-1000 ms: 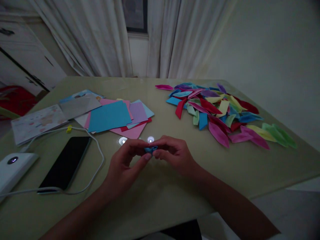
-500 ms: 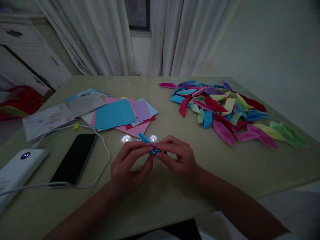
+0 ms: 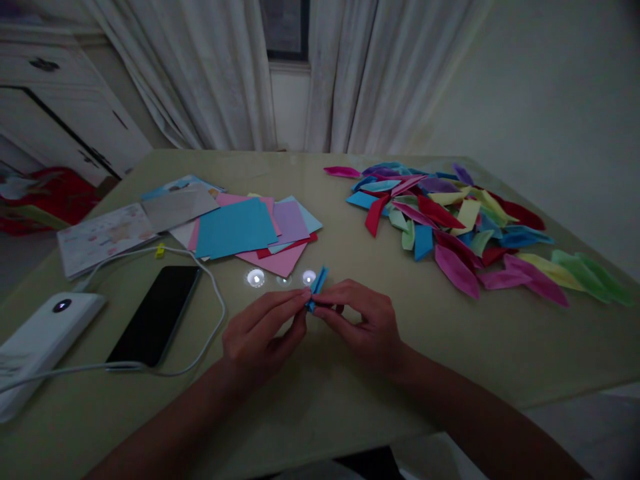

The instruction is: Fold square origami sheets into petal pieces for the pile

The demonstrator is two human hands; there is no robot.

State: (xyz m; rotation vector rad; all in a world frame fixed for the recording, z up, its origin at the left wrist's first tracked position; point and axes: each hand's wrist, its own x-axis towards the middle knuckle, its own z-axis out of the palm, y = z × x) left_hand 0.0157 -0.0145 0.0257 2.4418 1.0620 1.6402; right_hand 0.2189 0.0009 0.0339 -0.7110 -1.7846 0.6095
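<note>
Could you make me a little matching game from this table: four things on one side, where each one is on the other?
Things:
1. blue folded paper
2. phone
3. pile of folded pieces
4. flat coloured sheets

Places:
A. far right of the table
B. pinched between left hand and right hand
C. near left, ringed by a white cable
D. middle left, behind the hands

Pairs: 1-B, 2-C, 3-A, 4-D

Blue folded strip = matt paper; table smooth, glossy; phone glossy.
</note>
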